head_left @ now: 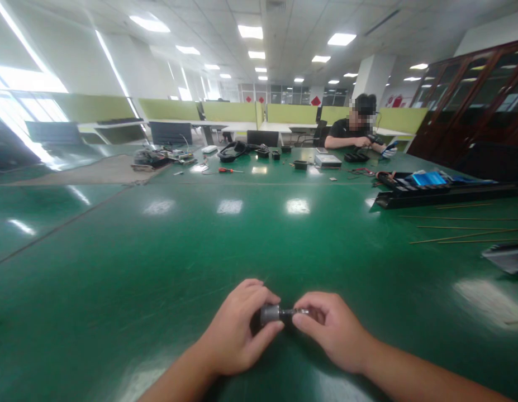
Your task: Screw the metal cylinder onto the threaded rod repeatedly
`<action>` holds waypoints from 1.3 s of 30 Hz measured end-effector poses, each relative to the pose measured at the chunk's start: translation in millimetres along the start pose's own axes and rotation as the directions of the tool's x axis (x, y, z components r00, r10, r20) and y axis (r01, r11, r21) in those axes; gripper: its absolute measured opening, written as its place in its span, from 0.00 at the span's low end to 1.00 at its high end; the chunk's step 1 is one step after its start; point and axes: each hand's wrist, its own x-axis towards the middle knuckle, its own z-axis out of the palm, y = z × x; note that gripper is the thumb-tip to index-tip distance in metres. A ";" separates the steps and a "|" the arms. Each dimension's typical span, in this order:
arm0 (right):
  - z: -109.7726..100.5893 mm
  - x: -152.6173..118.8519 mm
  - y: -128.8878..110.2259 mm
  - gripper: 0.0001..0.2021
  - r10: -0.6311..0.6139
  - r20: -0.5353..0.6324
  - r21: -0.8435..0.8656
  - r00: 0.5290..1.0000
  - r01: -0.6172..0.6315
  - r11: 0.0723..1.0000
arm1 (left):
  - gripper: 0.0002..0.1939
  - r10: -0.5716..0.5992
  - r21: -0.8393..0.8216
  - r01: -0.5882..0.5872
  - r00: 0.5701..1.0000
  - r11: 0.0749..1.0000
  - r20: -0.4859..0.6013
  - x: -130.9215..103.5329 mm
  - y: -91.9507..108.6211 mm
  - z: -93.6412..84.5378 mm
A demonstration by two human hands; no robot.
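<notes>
Low over the green table (191, 251), near its front edge, a small grey metal cylinder (270, 315) lies sideways between the thumb and fingers of my left hand (242, 329). A thin dark shaft (287, 314) sticks out of its right side. My right hand (334, 329) pinches the far end of that shaft between thumb and index finger; its other fingers are curled. The two hands are a short gap apart, with the shaft bridging them. What the shaft's tip looks like is partly hidden by my right fingers.
A person (355, 128) sits across the table. Along the far side are an orange screwdriver (226, 170), black boxes (300, 164) and electronic parts (152, 157). A black tray (443, 195) and thin rods (472, 228) lie at right.
</notes>
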 end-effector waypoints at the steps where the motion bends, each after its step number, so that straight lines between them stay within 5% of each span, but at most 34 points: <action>1: -0.1 0.1 -0.3 0.10 -0.003 0.000 0.001 1.000 0.003 1.000 | 0.12 0.001 -0.001 -0.001 1.000 1.000 -0.003 -0.3 -0.1 -0.2; 39: -2.0 0.8 3.6 0.12 0.072 0.037 0.160 0.997 -0.077 0.984 | 0.11 -0.036 0.003 0.037 0.998 0.999 -0.050 -2.6 -4.3 -0.3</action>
